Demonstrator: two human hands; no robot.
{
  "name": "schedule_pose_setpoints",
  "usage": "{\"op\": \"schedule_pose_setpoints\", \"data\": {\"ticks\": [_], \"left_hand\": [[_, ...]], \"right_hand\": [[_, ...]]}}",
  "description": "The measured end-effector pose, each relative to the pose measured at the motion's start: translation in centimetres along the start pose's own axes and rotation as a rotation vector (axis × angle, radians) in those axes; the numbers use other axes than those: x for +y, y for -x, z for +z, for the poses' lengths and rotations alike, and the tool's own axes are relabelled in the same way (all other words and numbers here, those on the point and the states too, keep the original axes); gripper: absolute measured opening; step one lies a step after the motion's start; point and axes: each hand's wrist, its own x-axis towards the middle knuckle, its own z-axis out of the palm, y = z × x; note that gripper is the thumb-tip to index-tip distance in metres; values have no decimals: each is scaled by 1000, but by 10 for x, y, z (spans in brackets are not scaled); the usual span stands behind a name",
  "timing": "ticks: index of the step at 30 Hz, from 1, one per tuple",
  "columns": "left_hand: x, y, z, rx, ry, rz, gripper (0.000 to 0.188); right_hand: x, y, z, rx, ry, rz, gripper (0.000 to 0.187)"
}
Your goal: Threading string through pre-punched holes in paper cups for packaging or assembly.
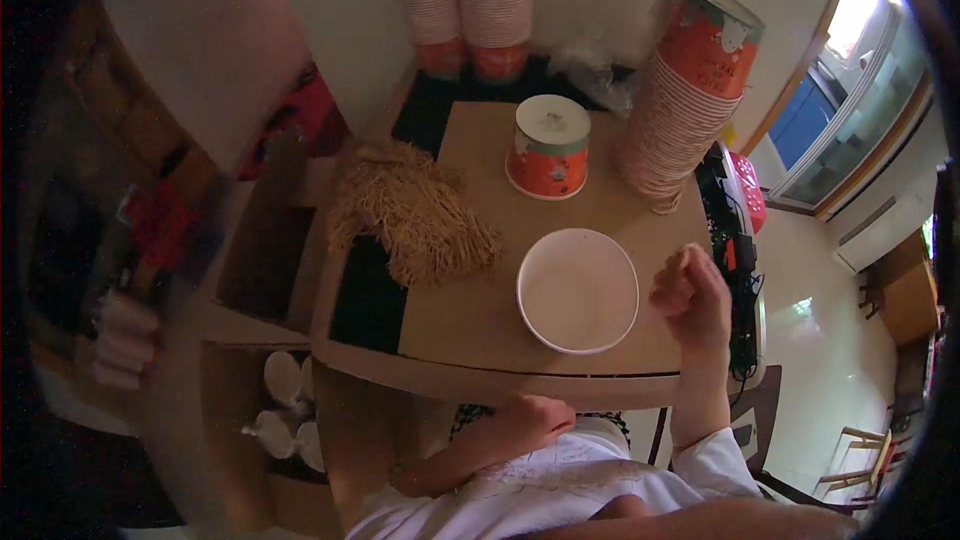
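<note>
A white paper bucket point(578, 292) stands mouth up near the table's front edge, and its inside looks bare. Just right of its rim, without touching it, my right hand point(694, 292) is raised with the fingers curled in; whatever they may hold is hidden. My left hand point(530, 421) is closed in front of my body, below the table edge, and I cannot see into its grip. Behind the white bucket an orange and green paper bucket point(550, 150) sits upside down. A tangled bundle of tan strands point(410, 210) lies to the left.
A tall leaning stack of paper buckets point(690, 105) stands at the back right, two more stacks point(497, 0) at the back. Cardboard point(470, 325) covers the tabletop. Cables and a power strip point(742, 255) line the right edge. An open carton point(235, 380) with white cups is at lower left.
</note>
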Motion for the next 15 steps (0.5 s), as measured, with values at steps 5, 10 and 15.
{"op": "schedule_pose_setpoints", "data": {"ticks": [5, 10, 15], "left_hand": [[-13, -1, 15, -172, 40, 13, 12], [-14, -7, 19, -393, 15, -112, 13], [-13, -11, 29, -447, -119, -39, 12]], "right_hand": [[-22, -17, -14, 82, -36, -50, 23], [-12, -34, -18, 116, 19, 20, 18], [-5, -39, -10, 63, 57, 37, 16]]}}
